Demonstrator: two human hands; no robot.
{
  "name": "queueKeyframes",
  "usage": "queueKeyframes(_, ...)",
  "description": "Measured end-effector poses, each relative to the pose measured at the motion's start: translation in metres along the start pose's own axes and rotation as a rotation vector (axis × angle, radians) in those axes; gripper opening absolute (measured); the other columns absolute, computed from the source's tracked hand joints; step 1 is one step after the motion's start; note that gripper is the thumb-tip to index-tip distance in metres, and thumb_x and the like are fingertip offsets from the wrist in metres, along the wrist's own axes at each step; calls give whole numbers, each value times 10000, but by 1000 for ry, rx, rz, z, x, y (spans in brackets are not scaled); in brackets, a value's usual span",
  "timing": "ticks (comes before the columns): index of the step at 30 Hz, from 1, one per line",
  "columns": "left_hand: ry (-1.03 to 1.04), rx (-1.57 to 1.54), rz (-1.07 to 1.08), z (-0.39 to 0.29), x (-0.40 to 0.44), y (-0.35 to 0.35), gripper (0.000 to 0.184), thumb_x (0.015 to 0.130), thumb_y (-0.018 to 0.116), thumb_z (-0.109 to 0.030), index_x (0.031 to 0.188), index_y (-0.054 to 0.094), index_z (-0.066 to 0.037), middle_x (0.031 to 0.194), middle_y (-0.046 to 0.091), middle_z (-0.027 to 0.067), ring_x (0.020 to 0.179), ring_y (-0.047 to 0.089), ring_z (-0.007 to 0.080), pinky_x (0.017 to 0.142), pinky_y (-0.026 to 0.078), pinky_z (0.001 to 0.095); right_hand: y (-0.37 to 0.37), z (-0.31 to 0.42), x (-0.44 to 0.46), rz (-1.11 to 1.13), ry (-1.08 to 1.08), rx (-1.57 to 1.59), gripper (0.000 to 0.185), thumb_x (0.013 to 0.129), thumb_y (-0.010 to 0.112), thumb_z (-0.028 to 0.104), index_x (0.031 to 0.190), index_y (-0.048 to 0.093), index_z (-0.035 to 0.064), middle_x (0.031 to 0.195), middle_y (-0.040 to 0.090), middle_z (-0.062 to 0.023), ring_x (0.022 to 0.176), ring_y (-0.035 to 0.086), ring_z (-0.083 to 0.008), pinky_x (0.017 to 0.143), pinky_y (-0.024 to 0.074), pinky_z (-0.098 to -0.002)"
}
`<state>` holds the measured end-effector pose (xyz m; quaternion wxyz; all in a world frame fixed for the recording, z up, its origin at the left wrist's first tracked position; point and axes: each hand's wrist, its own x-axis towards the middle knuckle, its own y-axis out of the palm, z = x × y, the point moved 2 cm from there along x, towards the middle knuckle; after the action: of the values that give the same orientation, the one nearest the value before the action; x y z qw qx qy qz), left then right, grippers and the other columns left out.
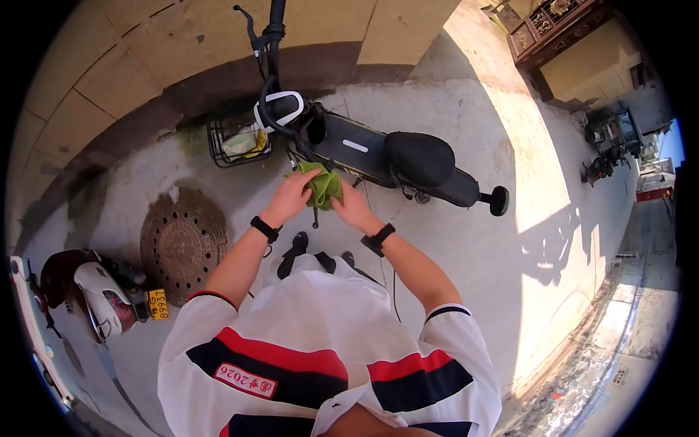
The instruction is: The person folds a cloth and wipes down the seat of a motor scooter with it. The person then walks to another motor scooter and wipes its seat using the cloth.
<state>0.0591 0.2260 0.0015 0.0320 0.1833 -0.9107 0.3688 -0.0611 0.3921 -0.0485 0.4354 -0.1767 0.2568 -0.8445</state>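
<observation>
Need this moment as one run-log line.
left hand: on green cloth | right hand: on same cloth | cloth: bunched, at near handlebar end | scooter: beside wall | wire basket: holding items

The left hand (pixel 293 195) and right hand (pixel 355 209) are holding a bunched green cloth (pixel 325 189) against the near end of the bar (pixel 274 33) on a black scooter (pixel 373 140), each wrist wearing a black band (pixel 264 229). The basket (pixel 215 151) is carrying something pale and yellow. Over left, a white-and-maroon scooter (pixel 102 295) is standing beside a manhole cover (pixel 182 247); sunlight is falling across the ground (pixel 466 233) at right.
</observation>
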Motion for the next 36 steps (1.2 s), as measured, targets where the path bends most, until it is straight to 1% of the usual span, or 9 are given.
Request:
queueKeyframes(1, 16, -5, -25, 1, 0, 2, 571, 806, 637, -17, 1353, 550, -158, 1111, 641, 212, 975, 620, 419, 843, 521, 453, -2, -2, -5, 16, 17, -8, 551, 875, 630, 196, 1364, 444, 21, 1174, 608, -289, 1050, 588, -478, 886, 489, -524)
queueKeyframes(9, -85, 51, -48, -2, 1, 10, 572, 791, 687, -44, 1339, 566, -150, 1191, 644, 203, 1054, 620, 408, 908, 525, 433, -34, -9, -43, 187, 112, 36, 462, 899, 623, 164, 1310, 486, 2, 1194, 605, -274, 1035, 616, -458, 894, 505, -473)
queueKeyframes(12, -75, 44, -61, -3, 1, 12, 551, 804, 680, -71, 1334, 562, -162, 1142, 643, 192, 1020, 618, 406, 884, 520, 447, -40, -9, -53, 175, 40, -18, 469, 905, 606, 132, 1343, 483, 21, 1245, 590, -264, 1098, 591, -446, 944, 487, -461)
queueKeyframes(15, -58, 29, -82, -4, 1, 11, 535, 817, 671, -83, 1333, 558, -165, 1123, 643, 188, 1007, 615, 406, 870, 517, 450, -39, -11, -52, 55, -229, -69, 531, 864, 618, 77, 1372, 475, 14, 1295, 553, -269, 1149, 538, -448, 979, 452, -460)
queueKeyframes(21, -62, 10, -131, -5, -10, 10, 506, 848, 651, -79, 1341, 549, -129, 1145, 637, 200, 1044, 601, 410, 883, 510, 444, -31, -5, -29, 80, -344, -101, 637, 852, 611, 60, 1453, 404, 26, 1415, 472, -262, 1183, 524, -438, 1022, 434, -448)
queueKeyframes(25, -29, 38, -222, 12, -21, 5, 528, 857, 653, -87, 1368, 520, -103, 1171, 634, 208, 1058, 597, 417, 892, 506, 446, -22, 3, -18, 104, -241, -56, 610, 901, 608, 98, 1456, 374, 4, 1446, 442, -267, 1260, 491, -425, 1064, 411, -425)
queueKeyframes(30, -197, 59, -312, 45, -28, -12, 615, 857, 663, -97, 1434, 450, -108, 1218, 624, 229, 1058, 604, 422, 888, 506, 429, -12, 10, -5, 39, -222, -42, 613, 912, 611, 114, 1440, 348, -49, 1428, 450, -281, 1280, 467, -440, 1063, 408, -429)
queueKeyframes(33, -275, 37, -367, 60, -24, -24, 630, 861, 660, -99, 1449, 433, -106, 1222, 621, 233, 1057, 608, 417, 886, 506, 424, -6, 15, 6, -14, -195, -33, 604, 920, 610, 141, 1432, 352, -51, 1368, 492, -303, 1229, 506, -450, 1027, 435, -439)
queueKeyframes(36, -272, 31, -393, 59, -15, -36, 630, 867, 656, -106, 1453, 425, -99, 1206, 624, 232, 1046, 612, 407, 876, 507, 426, 3, 21, 11, -87, -40, -75, 582, 926, 603, 186, 1413, 363, -24, 1326, 537, -268, 1143, 560, -445, 939, 485, -466)
